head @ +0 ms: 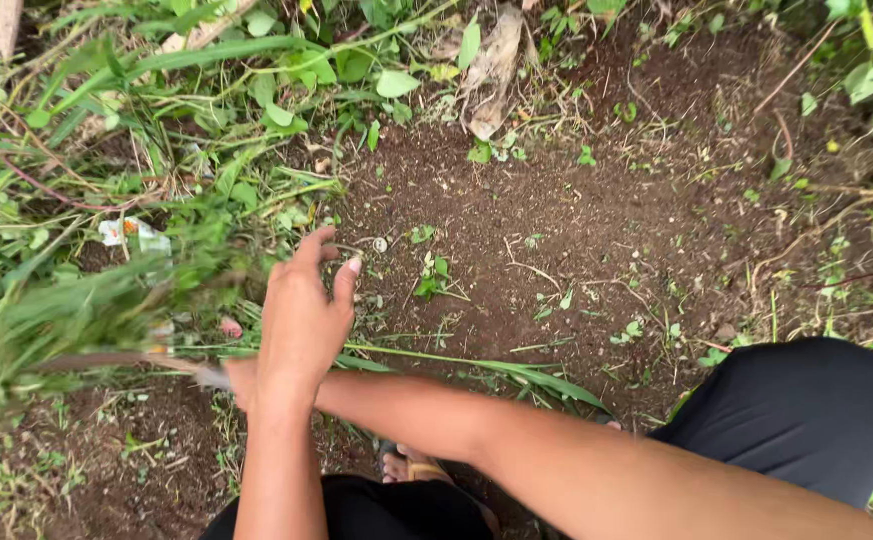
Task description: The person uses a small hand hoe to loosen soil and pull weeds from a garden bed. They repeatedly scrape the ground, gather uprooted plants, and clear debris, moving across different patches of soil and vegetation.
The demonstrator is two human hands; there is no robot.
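The left hand (pixel 302 310) hovers at the left edge of the bare soil patch (pixel 557 240), fingers apart and holding nothing, just right of a blurred clump of grass (pixel 57 320). The right forearm crosses beneath it, and the right hand (pixel 240 380) is mostly hidden behind the left wrist, so I cannot tell whether it is closed on anything. A thin brownish shaft (pixel 117 360), too blurred to identify, runs from that hand away from the patch, under the clump.

If the shaft is a blade, the crossed arms are the main risk, as a swing back towards the patch could catch the left wrist. The sandalled foot (pixel 412 467), at the patch's near edge, is also exposed. The spread fingers could close on too little grass and slip.
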